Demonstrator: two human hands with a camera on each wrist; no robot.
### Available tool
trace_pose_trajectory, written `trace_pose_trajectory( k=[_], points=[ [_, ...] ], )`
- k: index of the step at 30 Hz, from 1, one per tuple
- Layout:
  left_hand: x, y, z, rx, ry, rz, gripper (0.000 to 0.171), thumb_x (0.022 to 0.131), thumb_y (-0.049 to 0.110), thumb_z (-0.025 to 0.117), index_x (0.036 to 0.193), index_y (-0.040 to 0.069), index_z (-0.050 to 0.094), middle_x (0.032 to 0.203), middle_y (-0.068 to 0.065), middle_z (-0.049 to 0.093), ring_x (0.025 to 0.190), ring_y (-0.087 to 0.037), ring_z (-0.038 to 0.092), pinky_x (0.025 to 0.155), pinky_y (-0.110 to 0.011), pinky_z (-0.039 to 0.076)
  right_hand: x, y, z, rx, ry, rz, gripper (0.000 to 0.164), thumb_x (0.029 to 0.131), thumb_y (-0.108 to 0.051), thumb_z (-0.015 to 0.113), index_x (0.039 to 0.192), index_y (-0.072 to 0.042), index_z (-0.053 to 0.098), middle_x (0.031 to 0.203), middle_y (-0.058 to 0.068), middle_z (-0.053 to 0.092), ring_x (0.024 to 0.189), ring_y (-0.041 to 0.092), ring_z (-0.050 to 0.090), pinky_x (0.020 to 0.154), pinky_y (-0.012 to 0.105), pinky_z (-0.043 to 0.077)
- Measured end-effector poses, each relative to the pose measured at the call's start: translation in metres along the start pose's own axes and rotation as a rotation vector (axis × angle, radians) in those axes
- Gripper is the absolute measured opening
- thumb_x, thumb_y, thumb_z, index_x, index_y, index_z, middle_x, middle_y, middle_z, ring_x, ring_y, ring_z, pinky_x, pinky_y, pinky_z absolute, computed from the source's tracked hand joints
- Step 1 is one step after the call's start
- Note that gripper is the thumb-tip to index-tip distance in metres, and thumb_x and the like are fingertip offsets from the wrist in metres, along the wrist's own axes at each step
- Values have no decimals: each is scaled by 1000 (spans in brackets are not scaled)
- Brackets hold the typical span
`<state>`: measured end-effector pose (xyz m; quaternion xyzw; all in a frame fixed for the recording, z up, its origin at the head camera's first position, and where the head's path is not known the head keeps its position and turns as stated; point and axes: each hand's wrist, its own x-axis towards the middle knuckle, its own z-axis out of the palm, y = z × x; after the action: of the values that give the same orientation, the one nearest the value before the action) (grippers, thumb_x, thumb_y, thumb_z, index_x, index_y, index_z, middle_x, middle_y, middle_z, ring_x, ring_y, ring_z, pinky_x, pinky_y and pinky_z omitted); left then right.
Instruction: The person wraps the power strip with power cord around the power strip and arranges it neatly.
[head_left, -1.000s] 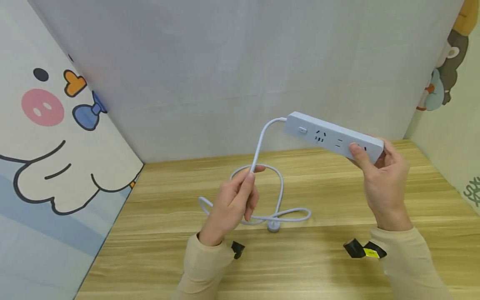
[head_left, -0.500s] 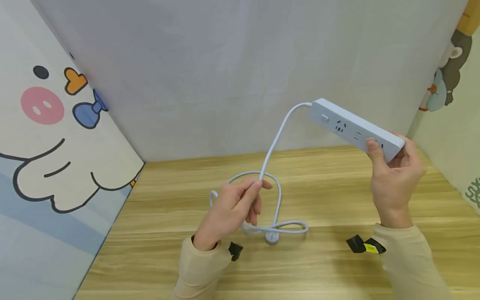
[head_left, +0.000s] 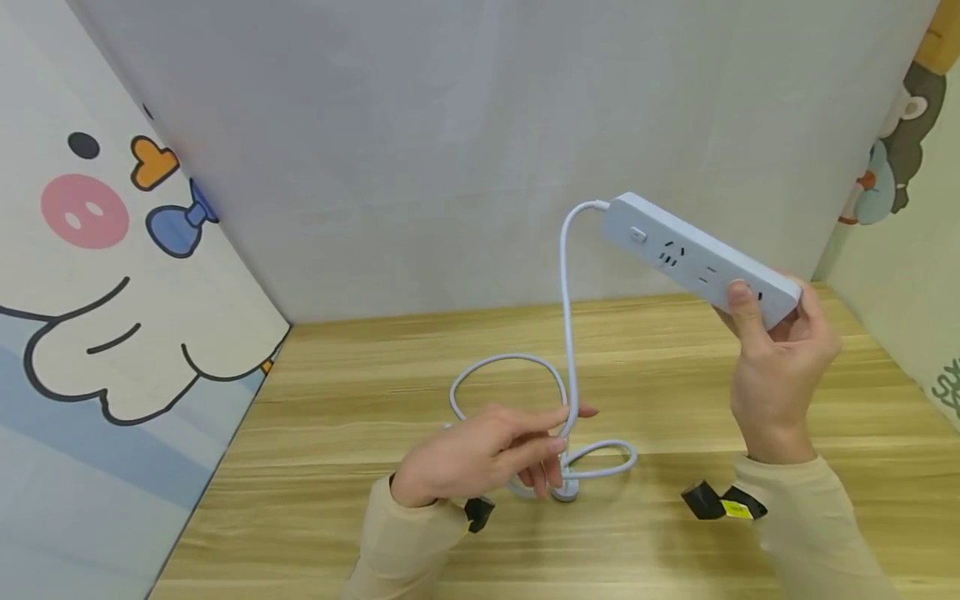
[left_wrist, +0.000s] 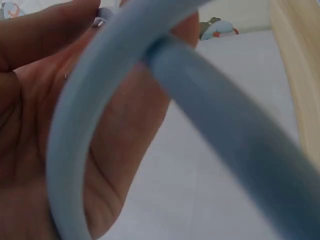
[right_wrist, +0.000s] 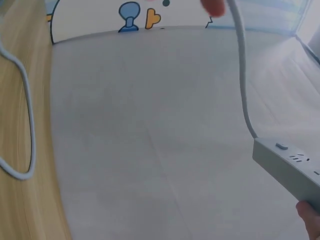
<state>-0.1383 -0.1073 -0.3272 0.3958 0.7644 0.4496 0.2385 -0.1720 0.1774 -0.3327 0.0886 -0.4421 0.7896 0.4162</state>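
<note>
My right hand (head_left: 783, 358) grips the right end of a white power strip (head_left: 697, 254), its thumb across the socket face. The strip is held up off the table and tilted, its left end higher. In the right wrist view, part of the power strip (right_wrist: 285, 167) shows with a fingertip below it. A white cable (head_left: 567, 333) leaves the strip's left end and hangs down to my left hand (head_left: 480, 454). There the cable crosses over the extended index finger, with the thumb apart below. Close up in the left wrist view, the cable (left_wrist: 70, 145) curves in front of the palm.
Loose loops of cable (head_left: 504, 357) lie on the wooden table (head_left: 337, 467), with the plug (head_left: 566, 490) near the left fingertips. A pale cloth wall (head_left: 375, 167) stands behind, and printed cartoon panels flank both sides. Black straps (head_left: 705, 500) hang at the wrists.
My left hand has slid right and down along the cable, and its fingers have straightened from a pinch. The power strip moved right and up, then slightly back left, still in my right hand.
</note>
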Motion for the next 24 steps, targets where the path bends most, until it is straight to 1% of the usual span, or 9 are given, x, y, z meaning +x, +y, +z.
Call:
trace_pose_trajectory(
  k=[3, 6, 10, 13, 14, 16, 18, 20, 24],
  points=[
    [2, -4, 0, 13, -46, -14, 34, 108, 18, 49, 141, 13, 59, 83, -9, 73, 68, -6, 69, 70, -24, 61, -1, -5, 3, 78, -24, 35, 22, 89, 13, 67, 110, 15, 62, 109, 22, 67, 107, 32, 71, 87, 37, 58],
    [4, -7, -1, 37, -63, -62, 25, 106, 19, 54, 122, 12, 72, 79, -8, 73, 61, -8, 66, 64, -23, 59, -3, -8, 6, 162, -72, 77, 22, 91, 15, 63, 112, 18, 60, 109, 23, 66, 107, 34, 71, 87, 39, 58],
    [10, -12, 3, 89, -59, -131, 21, 104, 21, 58, 111, 15, 77, 70, -1, 71, 53, -8, 61, 56, -18, 53, -4, -10, 8, 288, -129, 159, 22, 93, 16, 59, 114, 22, 58, 108, 25, 68, 106, 34, 72, 87, 41, 57],
    [16, -16, 6, 145, -24, -164, 20, 103, 21, 60, 104, 14, 78, 67, -2, 69, 47, -6, 56, 51, -15, 46, -3, -11, 6, 345, -145, 218, 21, 95, 14, 57, 114, 22, 58, 108, 25, 70, 105, 34, 73, 86, 42, 57],
    [17, -17, 7, 175, -7, -172, 20, 103, 21, 61, 99, 14, 78, 66, -4, 70, 45, -5, 54, 51, -15, 45, -2, -12, 5, 363, -145, 238, 21, 95, 14, 57, 115, 22, 57, 108, 25, 70, 105, 34, 73, 87, 43, 57],
    [20, -18, 8, 238, 34, -197, 23, 103, 22, 62, 87, 15, 77, 65, -5, 69, 43, -4, 51, 50, -15, 42, -1, -12, 4, 361, -149, 261, 23, 97, 11, 57, 117, 21, 58, 109, 25, 71, 105, 33, 74, 87, 43, 57],
    [22, -20, 9, 289, 75, -222, 26, 102, 22, 62, 80, 15, 74, 64, -6, 69, 42, -4, 50, 49, -15, 40, 0, -12, 3, 366, -173, 290, 24, 98, 9, 56, 120, 21, 58, 110, 25, 72, 105, 32, 74, 88, 43, 56],
    [24, -23, 10, 315, 130, -263, 27, 101, 23, 64, 77, 16, 74, 63, -5, 69, 42, -5, 50, 48, -16, 40, 0, -13, 2, 387, -208, 331, 26, 101, 8, 52, 123, 20, 58, 113, 25, 72, 106, 32, 74, 88, 43, 56],
    [28, -29, 12, 329, 217, -328, 22, 99, 24, 67, 85, 14, 79, 60, -1, 67, 41, -6, 51, 47, -18, 41, -2, -14, 1, 439, -289, 425, 28, 105, 5, 45, 124, 16, 61, 115, 24, 72, 107, 33, 73, 89, 44, 58]
  ],
)
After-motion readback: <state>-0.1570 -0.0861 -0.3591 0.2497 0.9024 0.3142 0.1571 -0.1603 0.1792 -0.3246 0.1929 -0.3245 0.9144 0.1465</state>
